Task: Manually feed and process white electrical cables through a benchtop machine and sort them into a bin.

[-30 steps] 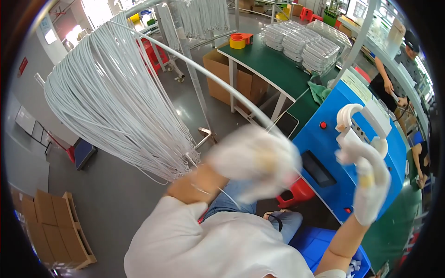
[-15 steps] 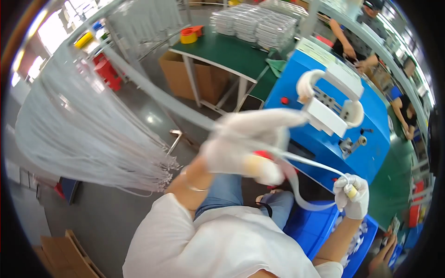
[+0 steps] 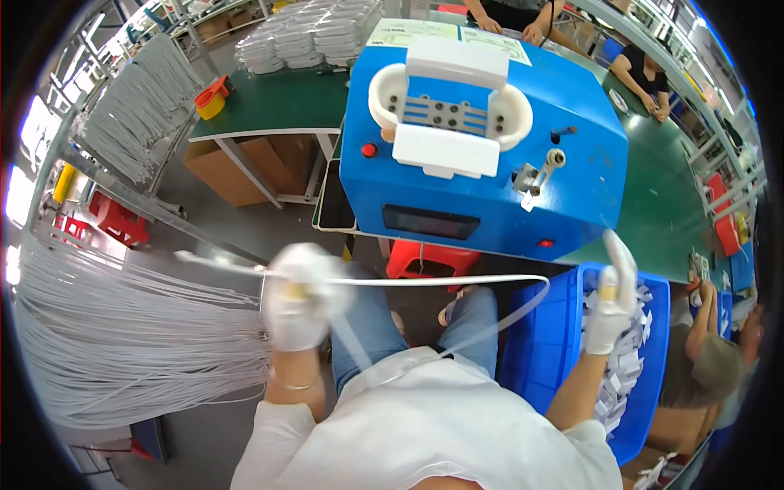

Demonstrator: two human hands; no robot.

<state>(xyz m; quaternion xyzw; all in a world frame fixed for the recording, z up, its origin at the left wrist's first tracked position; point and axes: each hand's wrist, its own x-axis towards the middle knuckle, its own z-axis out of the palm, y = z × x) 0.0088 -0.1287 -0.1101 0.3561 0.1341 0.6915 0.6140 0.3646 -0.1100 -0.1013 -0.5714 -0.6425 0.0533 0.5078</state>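
- Left hand [image 3: 304, 296], in a white fabric glove, was positioned near 8 o'clock. It was motion-blurred, its grip narrow and holding the thin white flexible cable [image 3: 457, 281].
- The thin white flexible cable projected from the glove toward 9 o'clock. On its other side it ran almost straight toward 3 o'clock, then bent sharply back toward the lap.
- Right hand [image 3: 611, 306], in a matching white glove with a yellowish band, was positioned between 3 and 4 o'clock. Its fingers were spread wide and pointed toward 12, apart from the cable.
- Blue rectangular plastic bin [image 3: 653, 367] stood at 4 o'clock, next to the right hand; small white pieces [image 3: 625, 359] filled its visible interior.
- Blue metal machine [image 3: 498, 204] occupied 1 o'clock, with a white curved plastic fixture [image 3: 445, 151] on its upper face.
- Large bundle of pale grey-white cables [image 3: 147, 351] hung between 8 and 9 o'clock, just beside the left hand.
- Red plastic stool [image 3: 412, 257] stood near the clock centre, partly behind the held cable.
- Green-topped table [image 3: 269, 106] extended toward 11 o'clock, bearing stacked clear plastic trays [image 3: 314, 37].
- Yellow tape roll [image 3: 210, 106] rested at 10 o'clock on that table.
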